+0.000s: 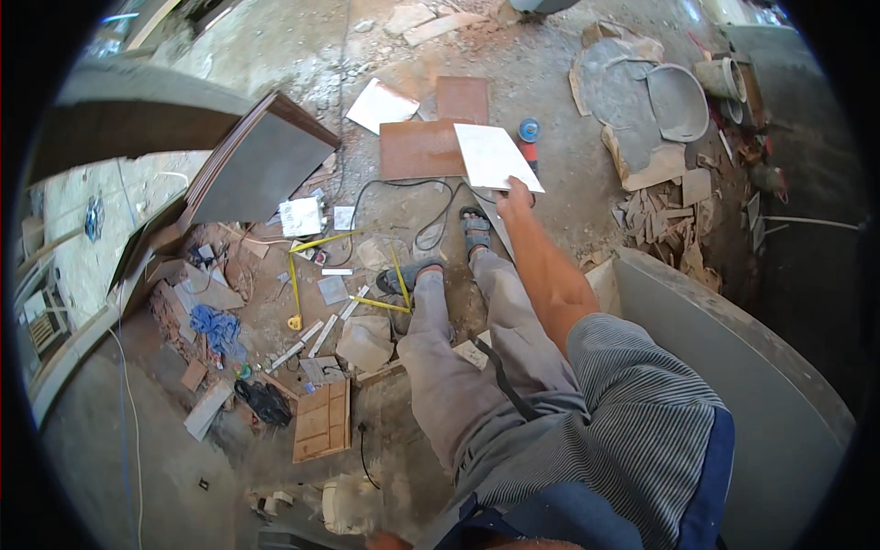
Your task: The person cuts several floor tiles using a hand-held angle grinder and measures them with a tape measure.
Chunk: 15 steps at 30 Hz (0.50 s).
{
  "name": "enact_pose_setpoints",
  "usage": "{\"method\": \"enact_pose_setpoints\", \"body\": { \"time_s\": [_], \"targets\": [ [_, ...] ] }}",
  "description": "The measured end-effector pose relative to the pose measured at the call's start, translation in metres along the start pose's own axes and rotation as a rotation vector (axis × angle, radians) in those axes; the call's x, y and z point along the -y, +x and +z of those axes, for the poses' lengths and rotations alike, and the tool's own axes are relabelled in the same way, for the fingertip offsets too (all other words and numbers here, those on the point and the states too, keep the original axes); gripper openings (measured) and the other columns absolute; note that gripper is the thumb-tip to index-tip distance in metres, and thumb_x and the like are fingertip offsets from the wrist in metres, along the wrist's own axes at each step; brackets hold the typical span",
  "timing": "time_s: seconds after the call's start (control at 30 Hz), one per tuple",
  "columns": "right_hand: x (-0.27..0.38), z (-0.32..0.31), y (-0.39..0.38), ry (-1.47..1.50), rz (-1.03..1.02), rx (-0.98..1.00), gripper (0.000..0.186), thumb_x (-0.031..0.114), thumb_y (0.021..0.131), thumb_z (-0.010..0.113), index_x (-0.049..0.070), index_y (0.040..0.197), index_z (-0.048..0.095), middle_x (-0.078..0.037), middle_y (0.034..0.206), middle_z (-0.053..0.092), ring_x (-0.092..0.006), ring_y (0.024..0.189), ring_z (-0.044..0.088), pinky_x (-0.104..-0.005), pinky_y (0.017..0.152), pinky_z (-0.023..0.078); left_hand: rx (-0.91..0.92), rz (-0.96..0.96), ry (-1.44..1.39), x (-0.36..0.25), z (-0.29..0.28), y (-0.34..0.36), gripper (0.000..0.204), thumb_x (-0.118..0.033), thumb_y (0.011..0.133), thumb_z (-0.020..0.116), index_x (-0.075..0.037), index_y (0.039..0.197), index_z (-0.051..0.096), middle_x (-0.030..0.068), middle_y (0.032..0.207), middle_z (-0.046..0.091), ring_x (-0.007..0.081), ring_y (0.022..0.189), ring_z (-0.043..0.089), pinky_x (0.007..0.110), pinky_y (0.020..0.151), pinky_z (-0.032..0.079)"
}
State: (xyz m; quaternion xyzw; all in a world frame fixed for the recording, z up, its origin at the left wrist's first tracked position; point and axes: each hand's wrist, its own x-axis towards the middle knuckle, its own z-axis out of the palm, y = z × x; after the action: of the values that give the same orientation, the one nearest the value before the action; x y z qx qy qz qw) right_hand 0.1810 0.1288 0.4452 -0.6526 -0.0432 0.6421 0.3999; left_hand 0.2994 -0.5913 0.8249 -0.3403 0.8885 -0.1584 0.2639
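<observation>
My right hand (516, 196) grips the near edge of a white tile (498, 158), its arm stretched forward past my right leg. The tile is tilted over the right part of a brown tile (417, 151) on the floor. Just right of the white tile lies an angle grinder (529, 130) with a blue disc and red body, partly hidden by the tile. Another brown tile (463, 98) and a second white tile (380, 105) lie beyond. A bit of my left hand (389, 541) shows at the lower edge; its fingers cannot be made out.
A stack of large tiles (266, 160) leans at the left. A black cable (403, 182) loops before my sandals. Yellow measuring tape (294, 284) lies bent among offcuts. A grey basin (678, 103) and broken tile pieces (674, 225) are at the right, beyond a low wall (733, 339).
</observation>
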Motion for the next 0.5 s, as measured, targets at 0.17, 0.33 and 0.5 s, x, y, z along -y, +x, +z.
{"method": "enact_pose_setpoints", "body": {
  "time_s": [0.17, 0.33, 0.5],
  "targets": [
    [-0.003, 0.028, 0.059, 0.019, 0.129, 0.0, 0.035, 0.004, 0.088, 0.054, 0.004, 0.123, 0.048, -0.013, 0.12, 0.053, -0.0298, 0.112, 0.052, -0.0526, 0.099, 0.042, 0.266, 0.344, -0.049, -0.107, 0.034, -0.076, 0.041, -0.021, 0.089, 0.059, -0.001, 0.125, 0.054, 0.0251, 0.147, 0.032, 0.0381, 0.135, 0.032, 0.045, 0.11, 0.028],
    [-0.013, 0.038, 0.091, 0.09, 0.173, -0.004, 0.038, 0.003, 0.088, 0.055, -0.002, 0.125, 0.045, -0.014, 0.121, 0.053, -0.0298, 0.111, 0.053, -0.0531, 0.098, 0.042, 0.421, 0.258, -0.302, -0.165, 0.018, -0.123, 0.044, -0.016, 0.09, 0.057, 0.004, 0.129, 0.05, 0.0242, 0.149, 0.029, 0.0366, 0.133, 0.036, 0.041, 0.106, 0.032],
    [-0.02, 0.039, 0.095, 0.092, 0.196, -0.033, 0.038, 0.002, 0.09, 0.053, 0.001, 0.126, 0.044, -0.014, 0.123, 0.051, -0.0305, 0.113, 0.052, -0.0526, 0.1, 0.044, 0.401, 0.081, -0.446, -0.177, 0.009, -0.126, 0.044, -0.017, 0.091, 0.055, 0.006, 0.128, 0.05, 0.0221, 0.149, 0.029, 0.0328, 0.13, 0.04, 0.038, 0.104, 0.035]
  ]
}}
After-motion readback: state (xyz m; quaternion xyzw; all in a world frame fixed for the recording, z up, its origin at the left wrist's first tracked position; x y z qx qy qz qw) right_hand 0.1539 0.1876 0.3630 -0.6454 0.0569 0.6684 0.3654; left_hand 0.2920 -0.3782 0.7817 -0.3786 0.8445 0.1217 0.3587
